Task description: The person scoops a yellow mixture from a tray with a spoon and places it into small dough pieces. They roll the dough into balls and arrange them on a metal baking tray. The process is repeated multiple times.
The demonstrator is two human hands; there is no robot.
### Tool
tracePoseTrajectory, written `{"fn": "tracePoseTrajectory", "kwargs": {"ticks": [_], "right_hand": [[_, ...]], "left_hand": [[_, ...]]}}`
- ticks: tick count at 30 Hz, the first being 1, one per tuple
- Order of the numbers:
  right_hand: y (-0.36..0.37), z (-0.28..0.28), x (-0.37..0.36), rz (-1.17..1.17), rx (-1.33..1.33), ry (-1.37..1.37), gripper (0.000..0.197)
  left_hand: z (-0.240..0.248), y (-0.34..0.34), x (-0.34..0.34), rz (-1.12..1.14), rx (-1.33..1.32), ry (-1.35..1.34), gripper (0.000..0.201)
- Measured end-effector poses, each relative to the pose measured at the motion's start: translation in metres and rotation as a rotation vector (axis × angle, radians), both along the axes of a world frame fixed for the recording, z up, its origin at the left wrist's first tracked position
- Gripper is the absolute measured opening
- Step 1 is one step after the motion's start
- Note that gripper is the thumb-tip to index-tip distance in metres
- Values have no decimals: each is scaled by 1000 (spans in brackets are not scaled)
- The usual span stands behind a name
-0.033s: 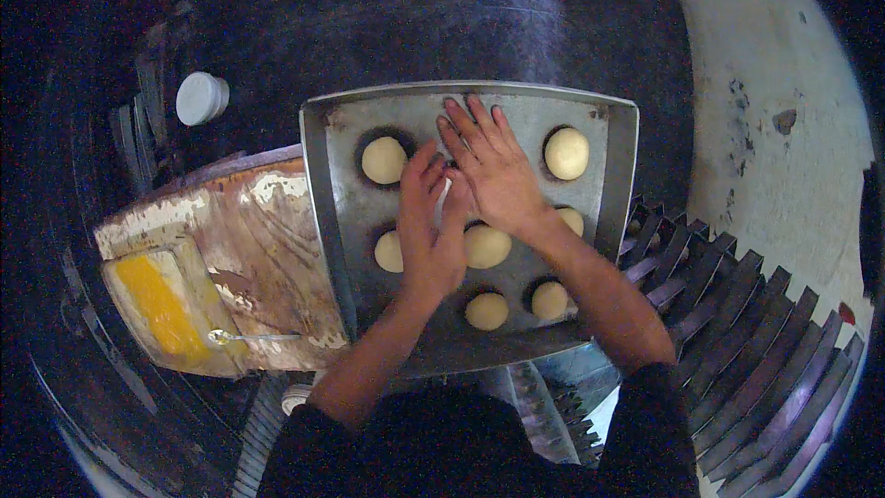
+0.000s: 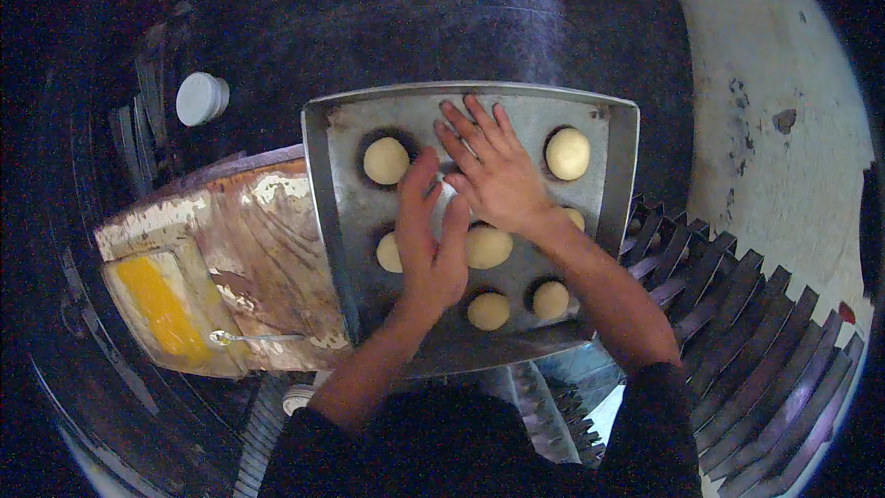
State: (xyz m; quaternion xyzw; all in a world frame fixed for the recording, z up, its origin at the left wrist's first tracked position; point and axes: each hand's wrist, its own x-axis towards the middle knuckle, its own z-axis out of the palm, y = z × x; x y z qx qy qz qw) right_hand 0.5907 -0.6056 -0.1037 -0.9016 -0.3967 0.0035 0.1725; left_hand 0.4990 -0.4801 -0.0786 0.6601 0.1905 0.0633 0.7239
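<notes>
A deep metal baking tray [image 2: 604, 231] lies before me with several pale dough balls on it. My right hand [image 2: 498, 175] is stretched flat over the tray's upper middle, fingers spread; what lies under its palm is hidden. Just left of it is my left hand [image 2: 431, 244], thumb and fingers apart, holding nothing I can see. It partly covers a dough ball [image 2: 389, 252] at the left. Below the right wrist sits a larger, oval dough ball [image 2: 489, 246]. Others are the upper left ball [image 2: 385, 160], the upper right ball [image 2: 567, 153] and two lower balls [image 2: 488, 311] [image 2: 550, 299].
To the left is a worn board [image 2: 277, 258] carrying a shallow tray with a yellow patch [image 2: 157, 300] and a spoon [image 2: 226, 337]. A round white tub [image 2: 202, 99] stands beyond. Dark metal slats [image 2: 737, 314] run along the right, near a stained pale wall [image 2: 774, 83].
My left hand's fingers have drawn slightly away from the right hand, and the gap to its thumb is wider. The right hand stays nearly in place. The tray has shifted very slightly right.
</notes>
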Motion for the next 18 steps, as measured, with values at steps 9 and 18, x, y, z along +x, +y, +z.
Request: {"fn": "tracePoseTrajectory", "kwargs": {"ticks": [9, 18], "right_hand": [[-14, 12, 11, 14, 170, 230, 47], [-78, 9, -47, -960, 310, 221, 28]], "left_hand": [[1, 33, -83, -242, -198, 126, 11], [44, 20, -98, -114, -25, 64, 13]]}}
